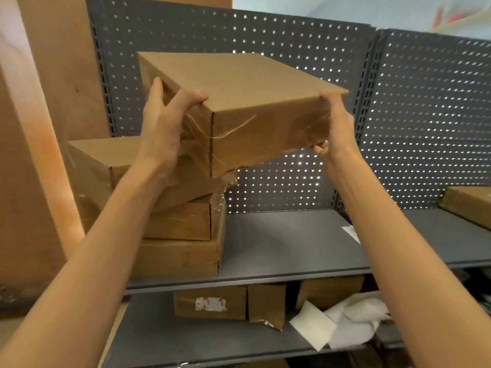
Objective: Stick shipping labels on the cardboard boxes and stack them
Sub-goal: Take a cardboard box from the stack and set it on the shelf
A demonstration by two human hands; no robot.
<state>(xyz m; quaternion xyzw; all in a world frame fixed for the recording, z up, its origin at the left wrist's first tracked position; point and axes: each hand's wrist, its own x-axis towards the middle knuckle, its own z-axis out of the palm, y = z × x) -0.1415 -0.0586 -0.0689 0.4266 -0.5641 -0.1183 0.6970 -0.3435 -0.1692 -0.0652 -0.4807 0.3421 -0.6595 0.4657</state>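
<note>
A flat brown cardboard box (247,102) wrapped in clear tape is held up in the air, tilted, in front of the pegboard. My left hand (162,123) grips its left near corner, thumb on top. My right hand (336,126) grips its right end, fingertips on the top edge. Its lower near corner hangs just above a stack of three similar boxes (183,224) standing at the left end of the grey shelf (287,248). The top box of the stack sits skewed. No label shows on the held box.
A grey pegboard back panel (292,43) rises behind the shelf. Another box (467,205) lies at the far right, and a small label (352,233) lies near my right forearm. The lower shelf holds labelled boxes (210,301) and white sheets (342,320). A wooden panel (63,75) stands left.
</note>
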